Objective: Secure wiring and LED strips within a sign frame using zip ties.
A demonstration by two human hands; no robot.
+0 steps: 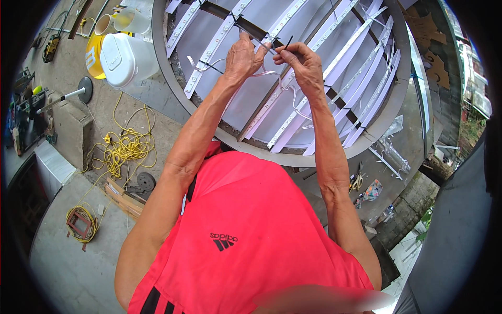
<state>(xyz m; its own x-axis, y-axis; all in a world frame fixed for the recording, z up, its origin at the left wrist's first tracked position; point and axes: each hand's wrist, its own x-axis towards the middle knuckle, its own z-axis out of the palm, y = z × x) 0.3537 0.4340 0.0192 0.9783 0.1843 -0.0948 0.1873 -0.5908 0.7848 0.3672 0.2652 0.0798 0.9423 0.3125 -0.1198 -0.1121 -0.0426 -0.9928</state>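
A large round grey frame (163,63) lies in front of me, crossed by white LED strips (214,44) on dark crossbars (215,9). My left hand (242,59) reaches to a crossbar, its fingers curled close to the bar; what they grip is hidden. Just to its right, my right hand (304,67) pinches a thin black cable tie (289,42) between thumb and forefinger, next to an LED strip. Below both hands, a loose white wire (270,72) loops across the strips. Another black cable tie (210,66) sticks out near the left strips.
On the left stand a white-lidded clear container (119,60), a yellow bucket (94,56) and a plastic jug (130,21). A tangled yellow cord (128,149) lies on the concrete floor. Scissors (357,180) and clear plastic wrapping (395,152) are right of the frame.
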